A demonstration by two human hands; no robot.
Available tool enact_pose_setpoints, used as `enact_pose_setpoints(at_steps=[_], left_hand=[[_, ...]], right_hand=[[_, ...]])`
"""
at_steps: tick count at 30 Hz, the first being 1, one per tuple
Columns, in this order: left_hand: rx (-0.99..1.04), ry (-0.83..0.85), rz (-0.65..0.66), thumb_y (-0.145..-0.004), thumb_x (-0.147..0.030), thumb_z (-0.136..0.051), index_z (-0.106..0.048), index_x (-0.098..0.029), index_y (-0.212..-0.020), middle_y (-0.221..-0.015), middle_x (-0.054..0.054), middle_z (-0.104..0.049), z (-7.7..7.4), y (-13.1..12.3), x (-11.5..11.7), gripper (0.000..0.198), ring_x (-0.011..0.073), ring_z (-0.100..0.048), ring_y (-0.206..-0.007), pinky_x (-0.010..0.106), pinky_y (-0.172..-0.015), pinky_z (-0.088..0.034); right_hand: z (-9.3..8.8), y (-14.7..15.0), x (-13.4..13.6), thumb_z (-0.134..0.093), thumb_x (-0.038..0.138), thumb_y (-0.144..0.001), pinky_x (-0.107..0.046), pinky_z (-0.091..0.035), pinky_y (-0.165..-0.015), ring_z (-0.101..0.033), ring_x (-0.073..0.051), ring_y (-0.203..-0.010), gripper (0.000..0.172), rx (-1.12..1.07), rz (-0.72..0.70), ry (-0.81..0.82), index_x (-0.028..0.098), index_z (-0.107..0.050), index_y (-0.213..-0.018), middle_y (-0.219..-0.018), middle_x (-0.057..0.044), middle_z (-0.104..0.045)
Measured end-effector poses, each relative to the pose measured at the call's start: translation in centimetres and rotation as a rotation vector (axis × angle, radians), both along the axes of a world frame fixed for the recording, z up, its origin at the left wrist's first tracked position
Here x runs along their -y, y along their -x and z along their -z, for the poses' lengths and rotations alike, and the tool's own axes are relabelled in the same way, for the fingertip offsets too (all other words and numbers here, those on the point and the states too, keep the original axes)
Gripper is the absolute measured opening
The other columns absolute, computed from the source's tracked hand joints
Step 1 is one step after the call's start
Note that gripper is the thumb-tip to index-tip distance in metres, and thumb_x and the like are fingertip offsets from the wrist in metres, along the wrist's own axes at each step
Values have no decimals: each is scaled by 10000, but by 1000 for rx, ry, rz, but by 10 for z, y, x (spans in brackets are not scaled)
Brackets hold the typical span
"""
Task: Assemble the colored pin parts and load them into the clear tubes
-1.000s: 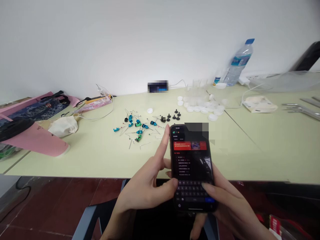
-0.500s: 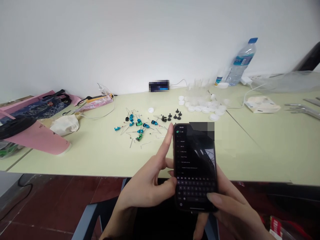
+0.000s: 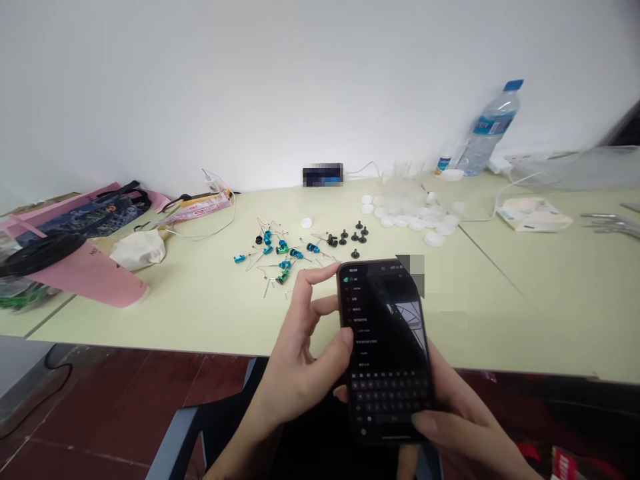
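Observation:
A black phone [image 3: 385, 347] is held upright over the table's front edge, its dark screen showing a list and a keyboard. Along its left side, my left hand [image 3: 310, 347] grips it, thumb on the screen's edge and index fingertip at the top left corner. My right hand [image 3: 455, 413] holds the lower right, thumb over the bottom of the keyboard; its other fingers are mostly hidden behind the phone. Beyond the phone lie blue and green metal parts with thin wires [image 3: 284, 253] and several black screw-like pieces [image 3: 355, 237].
On the pale green table [image 3: 175, 320], a pink cup [image 3: 95, 273] stands tilted-looking at left, near a white cloth [image 3: 139, 249]. White lids [image 3: 415, 224], clear containers [image 3: 400, 187] and a water bottle [image 3: 490, 130] are at the back right. Metal tools [image 3: 607, 223] lie far right.
The phone has shifted slightly down and left. My left thumb has moved up along its edge, and my left index finger is more bent. The list on the screen differs.

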State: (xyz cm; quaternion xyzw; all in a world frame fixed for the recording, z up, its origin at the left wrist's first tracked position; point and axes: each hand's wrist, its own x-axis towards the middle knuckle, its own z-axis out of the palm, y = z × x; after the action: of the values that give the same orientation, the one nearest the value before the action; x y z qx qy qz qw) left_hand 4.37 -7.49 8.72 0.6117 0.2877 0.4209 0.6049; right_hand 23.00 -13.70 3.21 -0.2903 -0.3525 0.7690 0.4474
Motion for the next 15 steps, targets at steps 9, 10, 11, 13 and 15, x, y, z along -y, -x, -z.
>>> enact_pose_setpoints(at_steps=[9,10,11,13,15], left_hand=[[-52,23,11,-886,-295,-549,-212,-294,-1385,-1174,90,-591,-1,2,-1,602,162,-610,-817,266,-661,-488],[-53,24,11,-885,-296,-550,-205,-297,-1390,-1171,90,-591,-1,2,-1,611,164,-610,-821,263,-659,-489],[-50,26,10,-884,-297,-552,-202,-299,-1392,-1167,89,-591,0,2,-1,617,167,-609,-828,260,-655,-490],[-28,38,7,-881,-304,-556,-206,-303,-1393,-1163,90,-590,0,2,-1,620,166,-610,-819,245,-627,-491],[-6,66,14,-875,-315,-564,-213,-313,-1397,-1172,92,-583,0,3,-1,629,156,-614,-779,219,-567,-482]], right_hand=[[-3,0,0,-661,363,-730,-494,-468,-929,-538,-321,-1197,971,-37,-33,44,326,-74,-1504,-1385,-87,-501],[-2,0,0,-659,373,-724,-500,-461,-934,-531,-323,-1203,968,-51,-42,55,322,-87,-1503,-1394,-88,-491],[-2,1,0,-653,380,-725,-507,-458,-934,-525,-325,-1209,963,-66,-48,64,319,-89,-1503,-1401,-91,-482],[0,2,0,-629,378,-749,-524,-454,-928,-513,-325,-1222,943,-93,-55,79,318,-67,-1503,-1410,-96,-470],[2,3,0,-614,362,-767,-533,-446,-932,-503,-322,-1233,927,-109,-53,84,318,-53,-1503,-1406,-96,-474]])
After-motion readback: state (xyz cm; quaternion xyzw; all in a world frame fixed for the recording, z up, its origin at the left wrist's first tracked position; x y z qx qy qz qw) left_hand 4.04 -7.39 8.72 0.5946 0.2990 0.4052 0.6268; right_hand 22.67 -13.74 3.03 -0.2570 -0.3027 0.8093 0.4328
